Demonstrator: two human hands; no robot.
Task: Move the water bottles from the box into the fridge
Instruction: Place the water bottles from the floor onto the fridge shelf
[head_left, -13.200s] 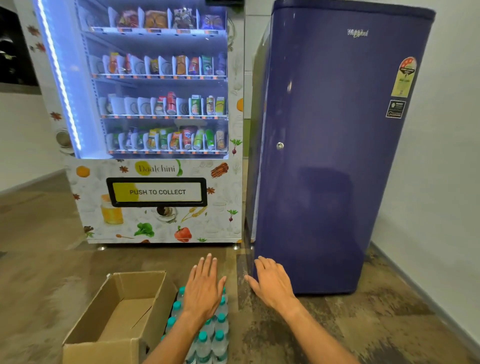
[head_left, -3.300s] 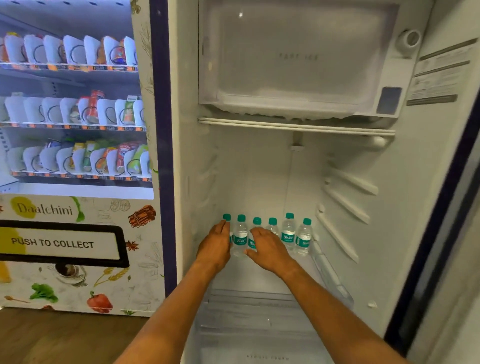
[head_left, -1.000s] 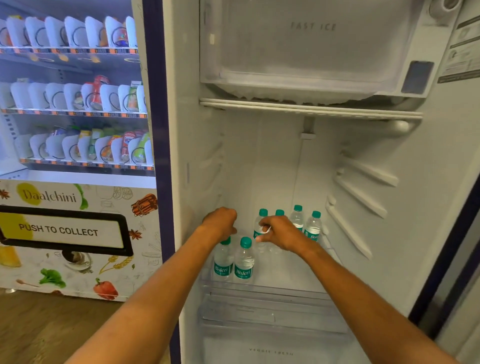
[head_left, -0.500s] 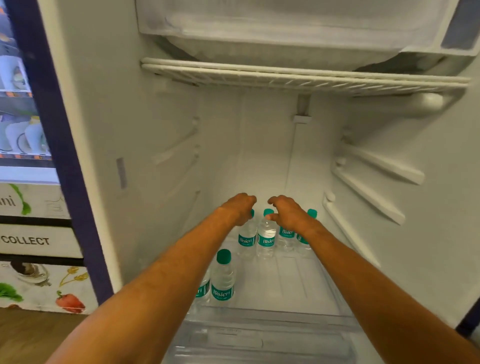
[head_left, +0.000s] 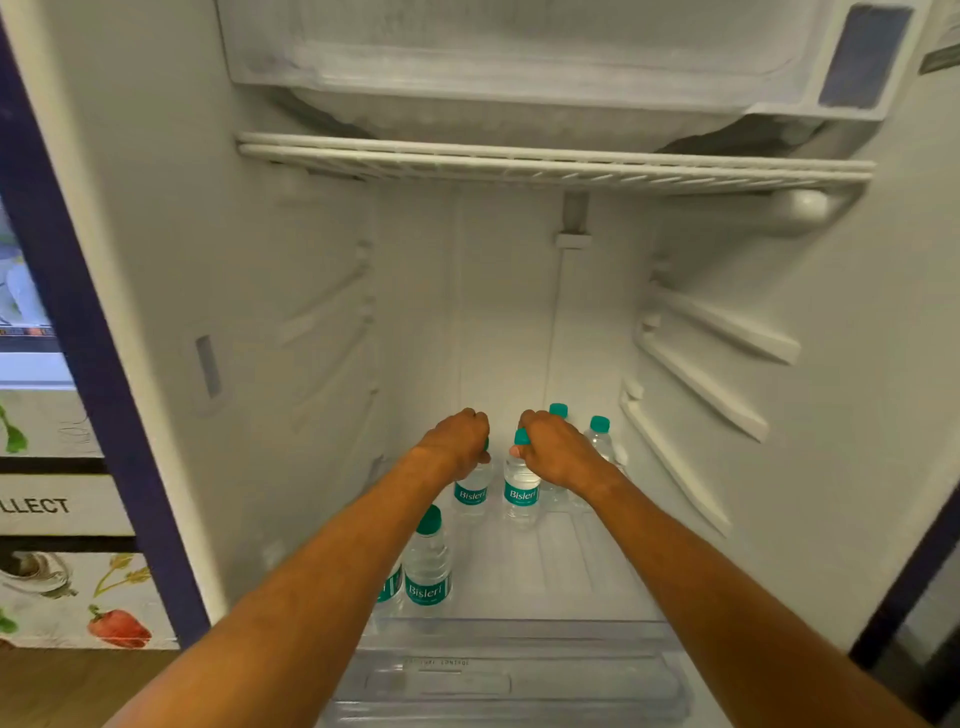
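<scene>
Fridge shelf (head_left: 545, 561); left hand (head_left: 457, 436), right hand (head_left: 556, 452) grip upright bottles (head_left: 521, 493).

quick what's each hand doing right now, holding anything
left hand: grips the top of the leftmost back-row bottle
right hand: grips the top of the second back-row bottle

Six small clear plastic water bottles (head_left: 427, 566), teal caps and labels: four in row well behind clear plastic drawer (head_left: 519, 680), two just behind its left end. Two bare hands, left hand (head_left: 457, 434) and right hand (head_left: 556, 452). One white wire shelf (head_left: 556, 161), high above drawer.
</scene>
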